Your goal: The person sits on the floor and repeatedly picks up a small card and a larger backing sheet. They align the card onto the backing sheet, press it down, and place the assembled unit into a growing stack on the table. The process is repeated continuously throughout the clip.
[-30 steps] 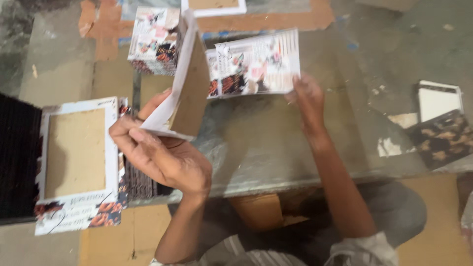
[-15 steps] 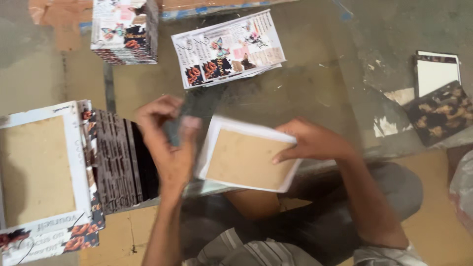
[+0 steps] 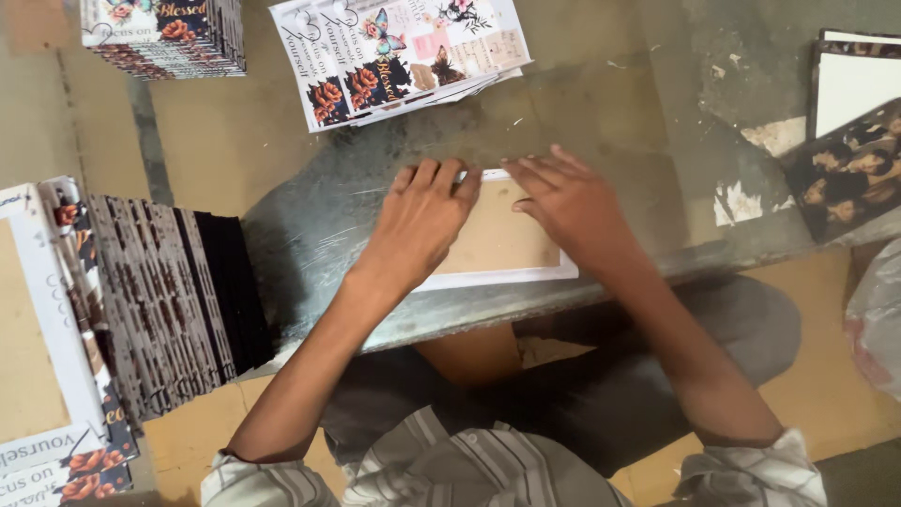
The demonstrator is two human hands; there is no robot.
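left hand (image 3: 419,223) flat, fingers spread, palm pressing the board panel (image 3: 497,242), right hand (image 3: 570,208) flat beside it, pressing too, neither gripping, forearms angled inward over grey worktop (image 3: 310,235)

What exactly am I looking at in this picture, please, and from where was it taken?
There is no machine here. The view comes from a camera worn on a person's head, looking down at their own two bare hands while they sit at a low grey work surface.

The left hand and the right hand both press flat on a brown board with a white paper border, which lies on that surface. Neither hand grips it; the fingers are spread on top.

Beyond the hands lies a loose pile of printed sheets with flowers and butterflies, and at the far left corner a neat stack of printed covers. To the left, a fanned row of finished dark-edged covers leans beside another bordered board. At the right edge lie dark patterned pieces.
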